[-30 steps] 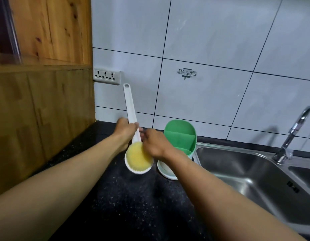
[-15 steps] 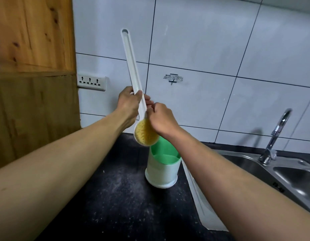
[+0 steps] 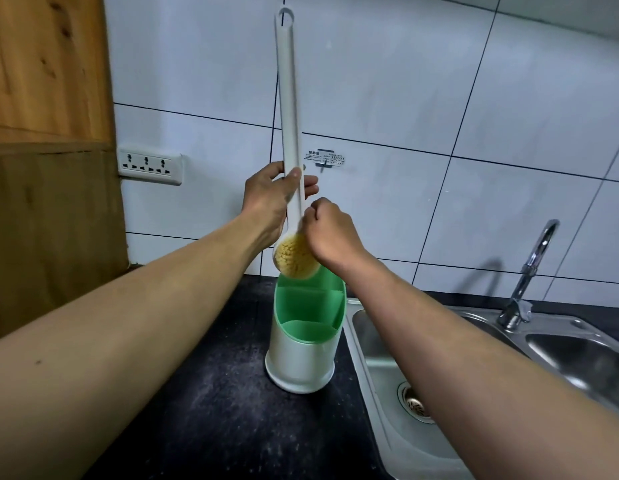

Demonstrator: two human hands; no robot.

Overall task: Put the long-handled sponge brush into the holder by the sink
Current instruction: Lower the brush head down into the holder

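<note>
Now both hands, left hand (image 3: 270, 199) and right hand (image 3: 327, 232), grip the brush (image 3: 289, 133), lifted upright since earlier, sponge just above the holder (image 3: 303, 344) below them, ready to lower.

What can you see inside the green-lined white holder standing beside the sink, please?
The green-lined white holder shows green dividers splitting it into compartments, and nothing is visible in them. The yellow sponge head of the white long-handled brush covers part of the back rim; the compartment bottoms are out of sight.

socket strip (image 3: 149, 165) | wall sticker (image 3: 325, 158) | faucet (image 3: 525, 277) | wood panel (image 3: 48, 133)
</note>
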